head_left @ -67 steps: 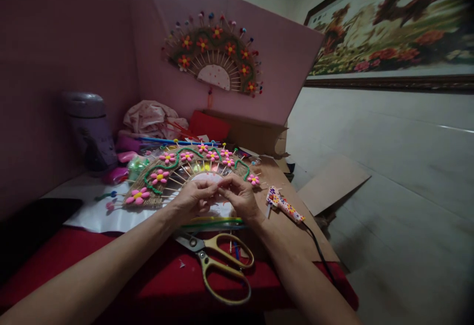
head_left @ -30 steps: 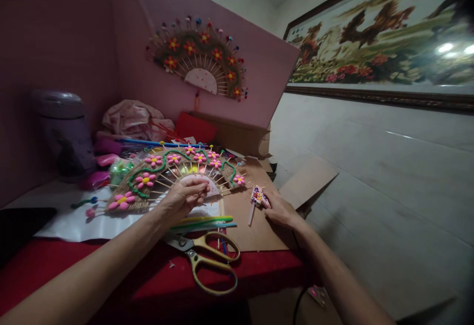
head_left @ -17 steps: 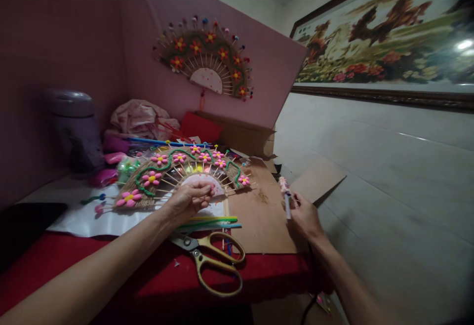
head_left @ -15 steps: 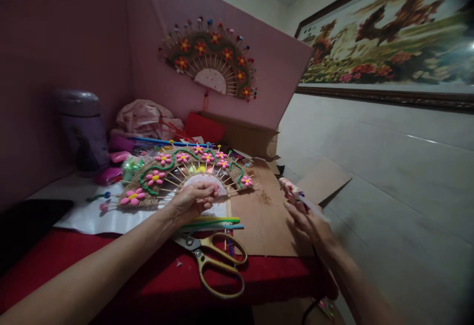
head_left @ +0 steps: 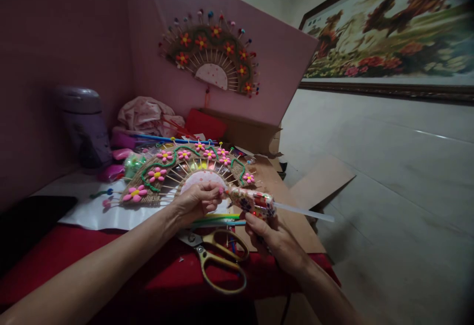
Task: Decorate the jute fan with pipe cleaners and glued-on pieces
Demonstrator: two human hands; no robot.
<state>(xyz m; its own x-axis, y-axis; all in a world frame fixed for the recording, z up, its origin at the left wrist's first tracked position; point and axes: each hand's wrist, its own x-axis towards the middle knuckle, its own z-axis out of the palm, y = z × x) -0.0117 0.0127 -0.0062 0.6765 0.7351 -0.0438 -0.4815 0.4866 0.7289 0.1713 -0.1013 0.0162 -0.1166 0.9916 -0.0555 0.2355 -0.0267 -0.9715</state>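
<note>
A fan-shaped craft (head_left: 174,169) of sticks, brown twine, a green cord and pink flowers lies on white paper. My left hand (head_left: 196,200) is closed in a pinch at its dotted white centre, holding something too small to name. My right hand (head_left: 272,238) grips a patterned glue gun (head_left: 252,201) with a white glue stick jutting out to the right. The gun's nozzle points left and almost touches the left fingertips.
Gold-handled scissors (head_left: 218,256) lie on the red table cover in front of my hands, beside coloured sticks (head_left: 215,220). A purple flask (head_left: 84,125) stands at the left. A finished fan (head_left: 213,56) hangs on the pink board. Brown cardboard (head_left: 281,186) lies under the gun.
My right hand reached right, picked the glue gun up from the cardboard and brought it back to the left fingertips. My left hand stayed pinched at the fan's centre.
</note>
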